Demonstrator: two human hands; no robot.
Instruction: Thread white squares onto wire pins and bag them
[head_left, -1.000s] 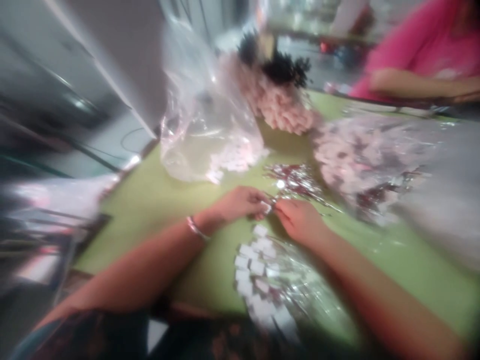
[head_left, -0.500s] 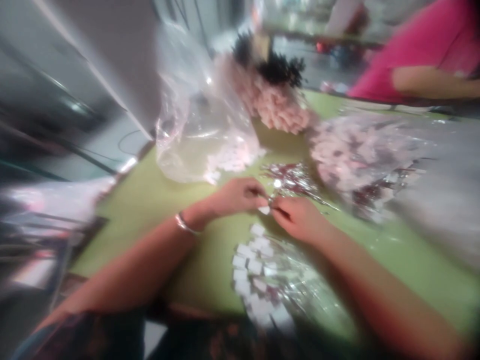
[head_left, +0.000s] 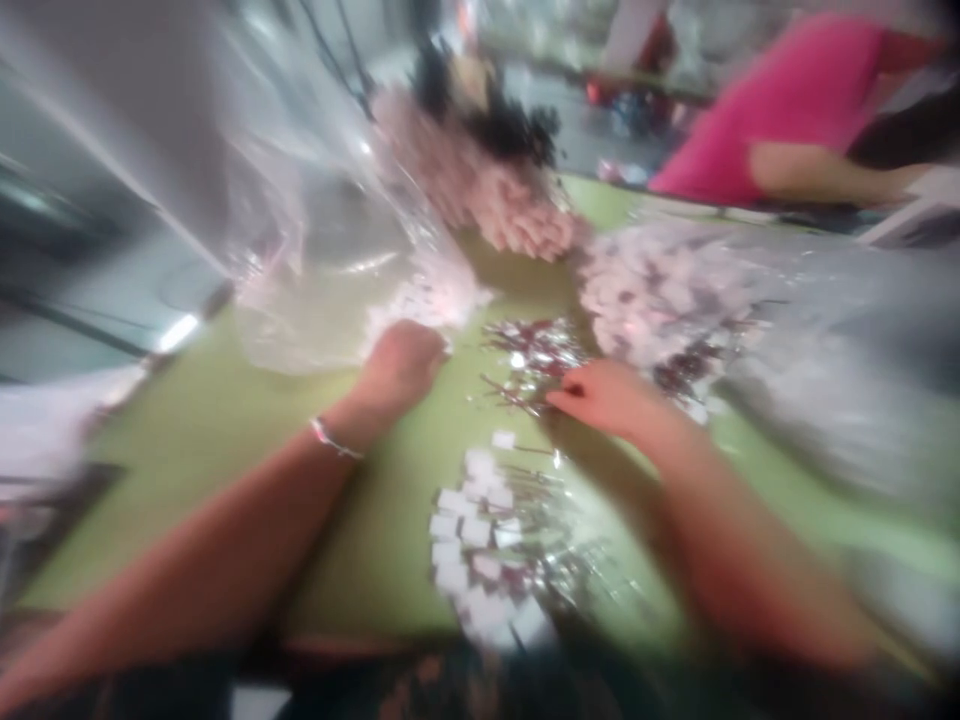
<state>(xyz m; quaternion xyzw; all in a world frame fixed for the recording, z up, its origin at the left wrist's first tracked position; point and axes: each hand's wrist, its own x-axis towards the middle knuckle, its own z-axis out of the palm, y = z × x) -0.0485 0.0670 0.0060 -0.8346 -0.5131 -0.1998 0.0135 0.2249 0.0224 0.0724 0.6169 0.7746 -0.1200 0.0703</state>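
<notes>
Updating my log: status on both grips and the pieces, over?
Left grip beside pale pieces, contact unclear. Right grip at shiny bundle, hold blurred. White-tabbed pile in foreground. Clear bag just beyond left grip.

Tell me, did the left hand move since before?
Yes. Judged against the clear plastic bag, the left hand moved leftward, closer to it.
</notes>
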